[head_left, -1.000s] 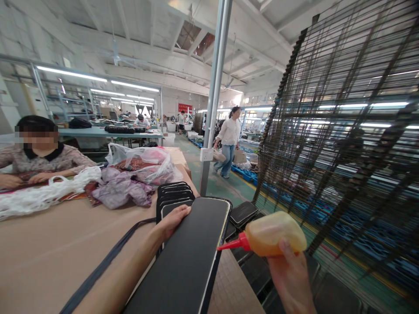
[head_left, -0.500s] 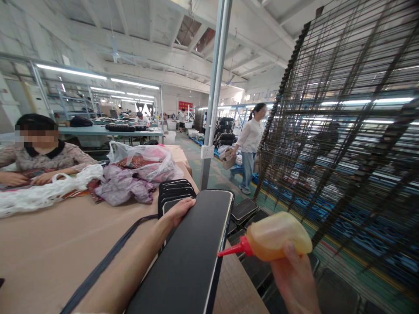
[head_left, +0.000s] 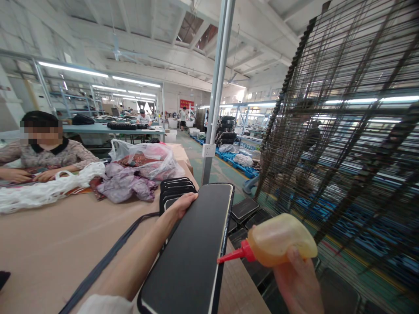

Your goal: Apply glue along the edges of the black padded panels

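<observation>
gripping a translucent squeeze bottle [head_left: 281,240] of amber liquid, the right hand [head_left: 299,274] has its fingers and thumb closed around the body. the bottle lies nearly horizontal; its red nozzle [head_left: 234,254] points left, tip at the pale line along the right edge of the black panel [head_left: 193,244]. the left hand [head_left: 183,205] grasps the panel by its left edge, near the far end. the panel is located at the right side of the brown table [head_left: 81,244], in front of a stack of black pieces [head_left: 175,185]. a dark strap [head_left: 113,254] lies left of the left forearm.
</observation>
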Demonstrator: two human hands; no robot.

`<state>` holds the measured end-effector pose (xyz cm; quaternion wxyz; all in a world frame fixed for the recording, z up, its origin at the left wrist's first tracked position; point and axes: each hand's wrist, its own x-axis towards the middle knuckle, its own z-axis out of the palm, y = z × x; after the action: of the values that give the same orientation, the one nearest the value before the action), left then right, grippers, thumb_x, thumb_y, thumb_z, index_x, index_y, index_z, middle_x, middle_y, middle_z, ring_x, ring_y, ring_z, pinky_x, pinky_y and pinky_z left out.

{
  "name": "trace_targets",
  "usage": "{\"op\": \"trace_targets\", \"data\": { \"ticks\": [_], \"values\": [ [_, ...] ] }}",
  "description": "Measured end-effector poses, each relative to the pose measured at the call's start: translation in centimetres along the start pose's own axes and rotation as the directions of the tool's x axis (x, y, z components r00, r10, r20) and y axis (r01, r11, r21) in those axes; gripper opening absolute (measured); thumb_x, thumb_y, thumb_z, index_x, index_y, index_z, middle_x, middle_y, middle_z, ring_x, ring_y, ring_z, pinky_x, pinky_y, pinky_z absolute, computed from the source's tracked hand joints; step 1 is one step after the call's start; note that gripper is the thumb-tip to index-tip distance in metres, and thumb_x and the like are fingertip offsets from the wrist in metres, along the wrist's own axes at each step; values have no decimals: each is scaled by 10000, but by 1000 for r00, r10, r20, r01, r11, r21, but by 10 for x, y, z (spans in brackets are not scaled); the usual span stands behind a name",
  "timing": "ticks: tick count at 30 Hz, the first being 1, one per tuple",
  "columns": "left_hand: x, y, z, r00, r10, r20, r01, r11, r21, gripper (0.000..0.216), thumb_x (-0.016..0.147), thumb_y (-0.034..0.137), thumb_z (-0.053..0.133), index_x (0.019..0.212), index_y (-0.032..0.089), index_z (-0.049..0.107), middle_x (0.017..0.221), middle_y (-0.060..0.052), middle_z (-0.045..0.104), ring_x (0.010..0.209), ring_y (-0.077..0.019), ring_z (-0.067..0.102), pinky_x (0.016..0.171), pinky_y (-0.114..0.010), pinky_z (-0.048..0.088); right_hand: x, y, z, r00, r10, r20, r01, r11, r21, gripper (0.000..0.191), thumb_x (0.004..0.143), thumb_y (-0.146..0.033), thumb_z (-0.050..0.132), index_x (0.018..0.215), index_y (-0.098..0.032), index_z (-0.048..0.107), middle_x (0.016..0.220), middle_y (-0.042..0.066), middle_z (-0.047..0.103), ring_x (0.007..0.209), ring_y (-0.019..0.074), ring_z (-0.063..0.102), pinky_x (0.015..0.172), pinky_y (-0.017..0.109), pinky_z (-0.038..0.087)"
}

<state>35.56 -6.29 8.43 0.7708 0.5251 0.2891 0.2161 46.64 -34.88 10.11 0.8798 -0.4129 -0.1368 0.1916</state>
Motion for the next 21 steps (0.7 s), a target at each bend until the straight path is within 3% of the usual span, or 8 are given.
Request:
{"op": "trace_targets", "data": {
  "ticks": [7, 13, 21],
  "values": [
    [5, 5, -2, 1000, -6, -25, 6, 1000, 6, 249, 680, 323, 718, 707, 163, 530, 535, 39, 568, 454, -104, 520, 479, -216, 416, 0, -1, -7, 999, 14, 40, -12, 999, -51, 683, 581, -448, 802, 1197, -262, 572, 908, 90, 698, 870, 354, 643, 811, 559, 493],
    [12, 6, -5, 999, -15, -44, 15, 1000, -2, 193, 708, 287, 690, 713, 160, 544, 552, 23, 591, 455, -119, 532, 488, -240, 434, -6, -2, -3, 996, 62, -58, -64, 998, -28, 787, 488, -482, 836, 1193, -245, 579, 983, 114, 686, 880, 373, 637, 856, 585, 457],
    [18, 9, -11, 998, -38, -46, 37, 999, -20, 115, 737, 223, 649, 695, 158, 563, 556, 3, 609, 453, -133, 535, 503, -265, 449, -6, -2, -14, 993, 119, 29, -121, 989, 83, 740, 558, -371, 829, 1234, -271, 547, 972, 106, 693, 894, 378, 640, 820, 582, 489]
  ]
}}
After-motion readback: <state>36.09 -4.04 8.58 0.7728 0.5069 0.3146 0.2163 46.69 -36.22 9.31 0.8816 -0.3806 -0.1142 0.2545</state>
